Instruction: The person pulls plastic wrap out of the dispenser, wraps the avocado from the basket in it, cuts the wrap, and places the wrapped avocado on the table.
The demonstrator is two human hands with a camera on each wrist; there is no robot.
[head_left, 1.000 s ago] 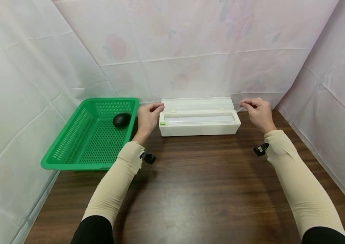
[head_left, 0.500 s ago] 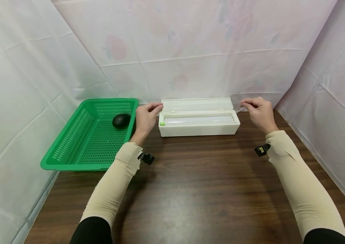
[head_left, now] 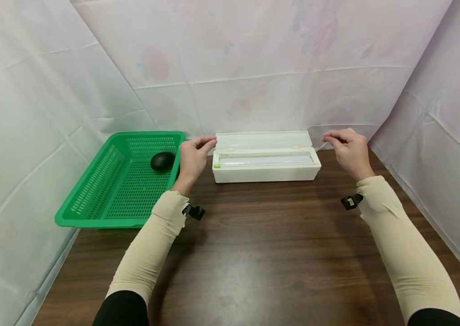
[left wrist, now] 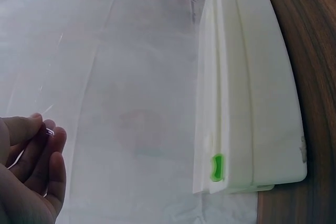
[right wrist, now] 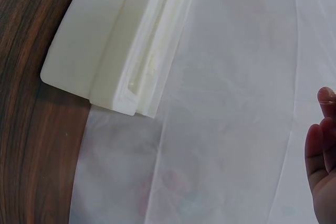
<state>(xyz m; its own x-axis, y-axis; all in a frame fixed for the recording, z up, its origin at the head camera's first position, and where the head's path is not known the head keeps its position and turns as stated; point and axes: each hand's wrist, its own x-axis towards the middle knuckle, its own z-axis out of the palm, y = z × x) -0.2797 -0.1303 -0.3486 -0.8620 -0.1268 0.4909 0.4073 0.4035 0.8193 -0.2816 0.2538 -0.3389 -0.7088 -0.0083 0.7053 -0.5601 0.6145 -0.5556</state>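
Observation:
A long white cling film dispenser (head_left: 268, 174) lies on the table, its translucent lid (head_left: 262, 139) raised at the back. A green slider (left wrist: 217, 168) sits at its left end. To its left, my left hand (head_left: 192, 159) pinches a clear edge of cling film (left wrist: 50, 131) between thumb and fingers. On the far right, my right hand (head_left: 351, 153) pinches the film too, and a thin clear strand shows between its fingertips and the lid. Both hands are raised about level with the lid. Most of the film is too transparent to make out.
A green perforated basket (head_left: 111, 223) stands on the left, close to my left forearm. Inside it lies a dark, smooth oval thing (head_left: 162, 161). The brown wooden table (head_left: 262, 253) ends at white cloth walls (head_left: 270, 99) behind and on both sides.
My hands have drifted slightly apart, the left a little leftward and the right a little rightward, still pinching the film. The dispenser and basket stay in place.

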